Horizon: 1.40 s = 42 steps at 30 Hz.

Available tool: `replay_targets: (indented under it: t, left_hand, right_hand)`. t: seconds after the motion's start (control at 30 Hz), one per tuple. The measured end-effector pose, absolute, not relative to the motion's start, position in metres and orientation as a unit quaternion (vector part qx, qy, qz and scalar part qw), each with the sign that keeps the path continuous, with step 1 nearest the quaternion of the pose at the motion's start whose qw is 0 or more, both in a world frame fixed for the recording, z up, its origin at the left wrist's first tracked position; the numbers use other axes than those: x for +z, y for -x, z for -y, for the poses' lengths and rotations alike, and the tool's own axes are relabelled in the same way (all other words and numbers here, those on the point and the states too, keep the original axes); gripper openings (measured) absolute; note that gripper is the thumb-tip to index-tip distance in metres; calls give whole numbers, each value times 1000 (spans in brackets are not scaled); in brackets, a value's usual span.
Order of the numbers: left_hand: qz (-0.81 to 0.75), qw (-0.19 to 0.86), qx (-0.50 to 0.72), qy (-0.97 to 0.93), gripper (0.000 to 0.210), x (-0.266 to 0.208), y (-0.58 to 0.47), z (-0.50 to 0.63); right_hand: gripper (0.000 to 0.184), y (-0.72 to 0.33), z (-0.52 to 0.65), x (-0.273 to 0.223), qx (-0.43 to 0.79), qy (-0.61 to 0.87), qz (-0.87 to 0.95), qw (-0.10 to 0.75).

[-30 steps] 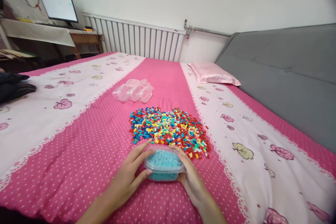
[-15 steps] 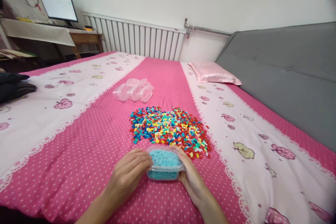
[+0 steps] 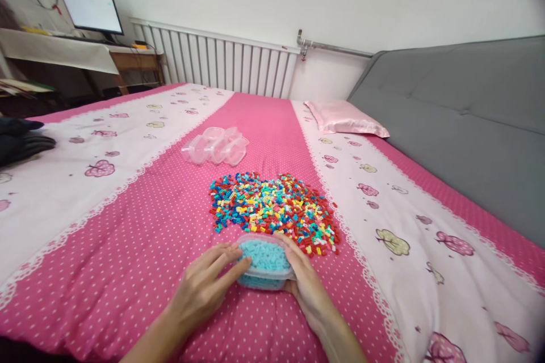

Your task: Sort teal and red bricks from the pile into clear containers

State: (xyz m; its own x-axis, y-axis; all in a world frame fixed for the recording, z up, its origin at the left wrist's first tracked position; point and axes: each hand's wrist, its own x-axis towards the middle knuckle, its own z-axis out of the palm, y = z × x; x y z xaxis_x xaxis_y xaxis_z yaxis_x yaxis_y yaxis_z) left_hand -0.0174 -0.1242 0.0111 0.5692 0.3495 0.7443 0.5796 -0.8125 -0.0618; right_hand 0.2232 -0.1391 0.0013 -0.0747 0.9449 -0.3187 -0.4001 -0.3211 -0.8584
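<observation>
A clear plastic container (image 3: 263,282) filled with light-blue pieces sits close in front of me, with what looks like a clear lid over its top. My right hand (image 3: 304,277) wraps around its right side, the fingers along the far rim and the thumb low at the near side. At the left end, my left hand (image 3: 208,279) holds the rim, its thumb over the near edge and its fingertips at the far left corner. Just beyond the container lies a wide pile of small colourful plastic bricks (image 3: 272,201), in red, blue, yellow, teal and white.
Several clear empty containers (image 3: 216,146) lie beyond the pile on the pink dotted bedspread (image 3: 140,227). A pink pillow (image 3: 346,118) rests near the grey headboard (image 3: 460,102). Dark gloves (image 3: 23,140) are at the left edge. A desk with a monitor (image 3: 90,8) stands at back left.
My left fingers have shifted and spread, with the thumb now over the container's near rim. My right hand stays around the right side. The view has moved slightly.
</observation>
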Motion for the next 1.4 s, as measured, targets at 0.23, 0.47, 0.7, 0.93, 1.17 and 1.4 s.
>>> replay_targets:
  t: [0.23,0.47,0.7,0.93,1.17,1.4]
  left_hand:
    - [247,164,-398,868,24,19,0,130]
    - [226,205,-423,853,17,13,-10,133]
    - [253,199,-405,856,28,16,-16,139]
    - [216,171,-411,869,31,15,-31,146]
    - [147,153,-419,883,17,12,-28,153]
    - [86,116,-404,903,20,10,-30,156]
  right_hand:
    - [69,-220,139,-6,643,475,309,515]
    - [55,-218,137,-19,606,458,367,537]
    - [60,-214,144,-12,580,481,377,539]
    - [57,-203,155,-9,525,505,422,540]
    - [52,-236,136,20,489,515,543,448]
    - [44,-222,96,23,548,468,607,336]
